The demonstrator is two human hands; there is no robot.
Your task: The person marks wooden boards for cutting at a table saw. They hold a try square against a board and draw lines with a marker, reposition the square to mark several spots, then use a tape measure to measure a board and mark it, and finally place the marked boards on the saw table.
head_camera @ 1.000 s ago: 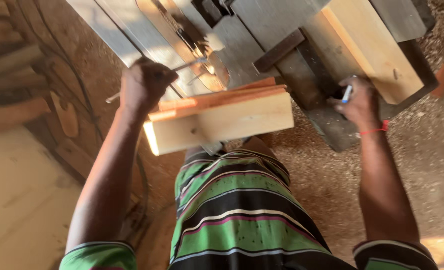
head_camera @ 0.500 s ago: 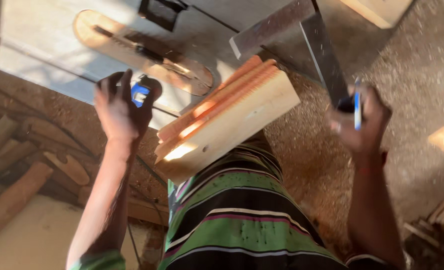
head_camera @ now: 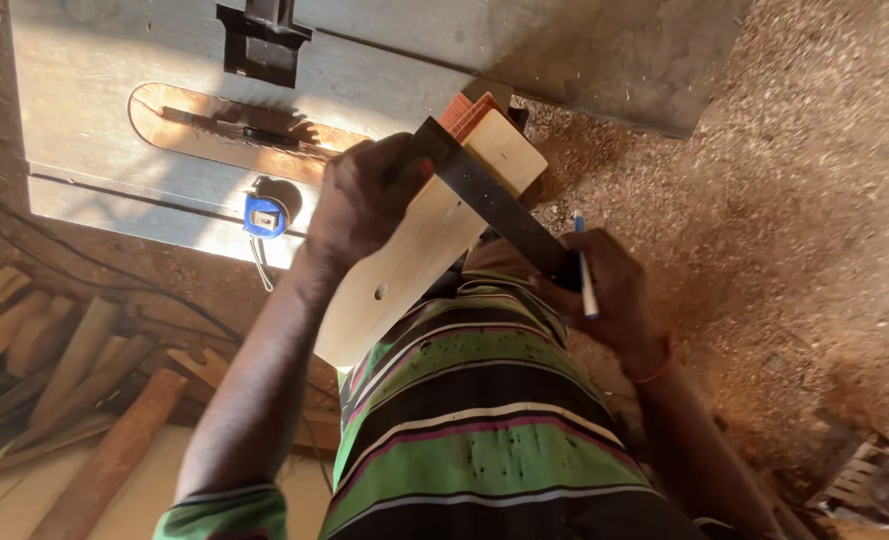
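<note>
At the bottom of the frame, nearest the camera, is the person's green, black and pink striped shirt [head_camera: 485,440], with both bare forearms reaching up from it. Just above the shirt, at centre, the pale wooden board [head_camera: 415,260] runs diagonally from lower left to upper right, its far end resting against the edge of the grey saw desk [head_camera: 95,110]. The left hand [head_camera: 365,205] lies on the board's upper part, its grip closed over the board and over the near end of the dark metal square [head_camera: 495,205], which lies across the board. The right hand [head_camera: 605,290], right of centre, has its grip closed around the other end of the square and also holds a blue-and-white pen [head_camera: 585,270] upright between the fingers. Left of the left hand, a blue tape measure [head_camera: 265,213] sits on the desk near its front edge. Further up, the saw blade [head_camera: 255,125] shows in its orange slot. Scrap timber [head_camera: 55,370] lies at lower left, and sawdust covers the floor [head_camera: 765,200] on the right.
</note>
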